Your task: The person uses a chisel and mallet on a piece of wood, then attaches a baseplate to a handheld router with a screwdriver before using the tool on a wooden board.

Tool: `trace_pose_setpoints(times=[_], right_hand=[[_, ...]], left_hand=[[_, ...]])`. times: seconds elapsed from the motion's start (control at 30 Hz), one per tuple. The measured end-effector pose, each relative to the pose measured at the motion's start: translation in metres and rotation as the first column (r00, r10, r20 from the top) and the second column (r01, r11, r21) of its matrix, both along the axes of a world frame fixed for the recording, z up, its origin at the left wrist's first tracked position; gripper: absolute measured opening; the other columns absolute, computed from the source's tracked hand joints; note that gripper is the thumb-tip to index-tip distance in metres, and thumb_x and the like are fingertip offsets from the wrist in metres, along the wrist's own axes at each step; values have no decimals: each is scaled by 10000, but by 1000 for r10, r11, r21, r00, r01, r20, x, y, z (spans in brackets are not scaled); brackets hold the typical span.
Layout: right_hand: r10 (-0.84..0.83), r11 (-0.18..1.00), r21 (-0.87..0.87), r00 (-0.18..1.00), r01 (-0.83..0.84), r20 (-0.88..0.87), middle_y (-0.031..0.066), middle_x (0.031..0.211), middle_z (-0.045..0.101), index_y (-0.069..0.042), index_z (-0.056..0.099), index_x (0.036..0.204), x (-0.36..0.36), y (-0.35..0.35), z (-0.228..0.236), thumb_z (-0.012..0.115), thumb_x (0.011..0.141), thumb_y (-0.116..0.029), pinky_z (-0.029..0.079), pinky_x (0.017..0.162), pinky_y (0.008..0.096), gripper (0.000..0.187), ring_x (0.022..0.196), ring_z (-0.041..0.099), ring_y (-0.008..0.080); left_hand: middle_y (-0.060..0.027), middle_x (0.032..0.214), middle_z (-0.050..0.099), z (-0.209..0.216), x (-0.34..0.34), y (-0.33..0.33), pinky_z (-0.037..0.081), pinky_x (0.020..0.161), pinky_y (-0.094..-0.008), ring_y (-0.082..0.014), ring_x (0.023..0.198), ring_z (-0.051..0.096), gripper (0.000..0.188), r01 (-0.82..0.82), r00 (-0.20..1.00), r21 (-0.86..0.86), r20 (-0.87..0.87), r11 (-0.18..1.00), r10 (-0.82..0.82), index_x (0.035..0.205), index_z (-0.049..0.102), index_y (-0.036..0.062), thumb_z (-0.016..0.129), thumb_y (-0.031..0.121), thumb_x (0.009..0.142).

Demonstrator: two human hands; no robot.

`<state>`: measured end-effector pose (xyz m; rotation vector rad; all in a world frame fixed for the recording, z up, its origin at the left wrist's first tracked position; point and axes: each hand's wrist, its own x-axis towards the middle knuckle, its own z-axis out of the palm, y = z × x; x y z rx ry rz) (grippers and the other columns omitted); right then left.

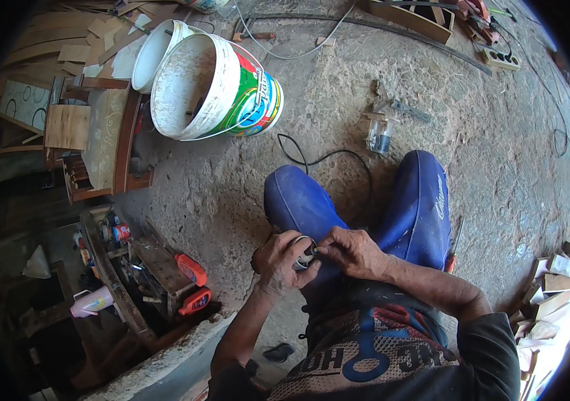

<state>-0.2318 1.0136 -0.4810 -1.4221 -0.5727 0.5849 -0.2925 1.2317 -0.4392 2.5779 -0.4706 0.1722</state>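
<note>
My left hand [279,262] is wrapped round a rounded, silvery-rimmed object [305,261] with a dark inside, resting over my left thigh. Its exact kind is not clear. From the other side my right hand [357,254] reaches in, thumb and forefinger pinched at the object's opening. A tiny yellowish piece [316,250] shows at those fingertips, too small to name. Both hands meet in front of my blue-clad knees. A black cable [338,152] loops on the floor beyond the knees and passes out of sight between my legs.
Two white buckets [184,83] lie tipped at the upper left, beside wooden furniture [107,140]. Ahead on the rough floor are a clear jar-like container [380,137] and a metal piece [410,111]. Red bottles [194,301] lie at a wooden box; offcuts [552,301] pile at right.
</note>
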Motion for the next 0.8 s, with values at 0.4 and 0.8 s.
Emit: trace_pose_setpoints(times=[0.4, 0.8], right_hand=[[19, 991, -131, 901, 42, 433, 136, 844, 603, -50, 536, 992, -1, -9, -21, 662, 825, -18, 543, 666, 448, 211, 797, 668, 358], [-236, 957, -80, 913, 277, 332, 117, 819, 651, -19, 565, 974, 30, -11, -15, 661, 948, -79, 538, 639, 386, 116, 727, 678, 285]], left_hand=[[-89, 1111, 639, 20, 15, -11, 532, 819, -447, -321, 954, 644, 431, 18, 973, 76, -232, 997, 0, 1118, 675, 88, 773, 368, 806], [-73, 1060, 609, 24, 67, -9, 523, 808, -440, -291, 969, 632, 444, 160, 964, 279, -249, 947, -90, 1059, 632, 102, 827, 322, 728]])
